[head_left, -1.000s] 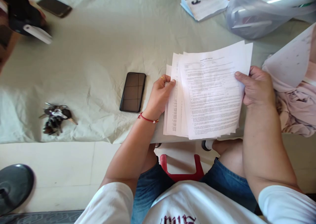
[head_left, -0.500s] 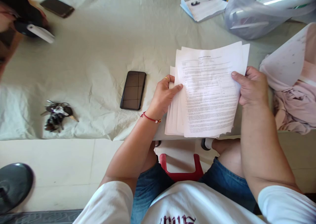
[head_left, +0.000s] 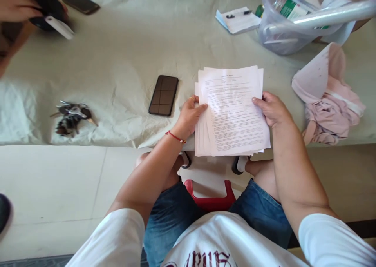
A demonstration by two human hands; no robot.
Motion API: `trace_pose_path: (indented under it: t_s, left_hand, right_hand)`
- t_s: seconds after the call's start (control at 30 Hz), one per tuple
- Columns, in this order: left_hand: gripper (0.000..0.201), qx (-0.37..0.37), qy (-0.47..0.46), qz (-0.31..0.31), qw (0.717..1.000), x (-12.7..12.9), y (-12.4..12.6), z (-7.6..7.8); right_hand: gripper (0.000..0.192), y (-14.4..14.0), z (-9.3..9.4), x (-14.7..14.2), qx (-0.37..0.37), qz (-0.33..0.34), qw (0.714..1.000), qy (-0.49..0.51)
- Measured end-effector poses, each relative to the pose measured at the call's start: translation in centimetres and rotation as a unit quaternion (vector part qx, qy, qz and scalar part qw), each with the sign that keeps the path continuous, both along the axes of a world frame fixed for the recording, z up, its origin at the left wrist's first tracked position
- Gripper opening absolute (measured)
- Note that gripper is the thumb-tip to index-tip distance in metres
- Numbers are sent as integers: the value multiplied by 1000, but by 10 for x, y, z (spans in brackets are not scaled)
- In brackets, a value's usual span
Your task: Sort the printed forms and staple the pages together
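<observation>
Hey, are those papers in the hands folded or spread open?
Spread open: the papers show an unfolded, printed top page, gripped at the sides by left hand and right hand.

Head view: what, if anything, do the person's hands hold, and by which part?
A stack of printed sheets: left hand at its left edge, right hand at its right edge.

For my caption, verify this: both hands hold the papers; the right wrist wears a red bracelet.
Wrong wrist: the head view shows the red bracelet on the wrist of the left hand, not the right hand. Both hold the papers.
</observation>
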State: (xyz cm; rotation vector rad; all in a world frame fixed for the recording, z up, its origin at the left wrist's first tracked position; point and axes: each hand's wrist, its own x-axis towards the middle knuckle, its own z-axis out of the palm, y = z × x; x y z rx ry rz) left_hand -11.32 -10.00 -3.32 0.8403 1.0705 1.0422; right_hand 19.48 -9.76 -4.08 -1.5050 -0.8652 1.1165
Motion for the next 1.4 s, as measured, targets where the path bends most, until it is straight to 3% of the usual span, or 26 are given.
trace_pose_path:
  t_s: [0.17, 0.3, 0.37, 0.53, 0.7, 0.87, 0.97, 1.07, 1.13, 1.27, 1.4]
  left_hand:
    - [25, 4, -7, 17, 1000, 0, -10, -1]
    - [17, -12, 16, 27, 999, 1, -27, 5]
    - [15, -21, 23, 28, 999, 1, -38, 7]
    - [11, -6, 26, 19, 999, 2, -71, 11]
    - [15, -1, 37, -27, 999, 12, -112, 4]
    - [57, -63, 12, 46, 997, 18, -158, -5]
    - [72, -132, -34, 58, 989, 15, -185, -6]
    - [68, -208, -103, -64, 971, 8, -205, -9]
    - [68, -255, -150, -100, 950, 2, -210, -13]
    - [64, -297, -196, -94, 930, -7, -211, -23]
    - [63, -287, -155, -92, 941, -12, -214, -28]
  right_hand:
    - [55, -32, 16, 10, -59, 14, 998, -27]
    - [66, -82, 33, 6, -120, 59, 991, -8]
    - [69, -108, 35, -3, -114, 55, 992, 10]
    - [68, -157, 18, -22, -90, 59, 993, 45]
    - [72, -193, -9, -20, -69, 5, 996, 62]
    - [66, -227, -23, -12, -80, -27, 995, 61]
    - [61, -241, -25, -13, -80, -13, 996, 34]
    - [60, -248, -25, -18, -82, -14, 995, 47]
    - [62, -248, -23, -22, -84, -21, 994, 65]
    - [64, -244, -19, -29, -90, -9, 993, 71]
    - [62, -243, -14, -31, -83, 45, 996, 7]
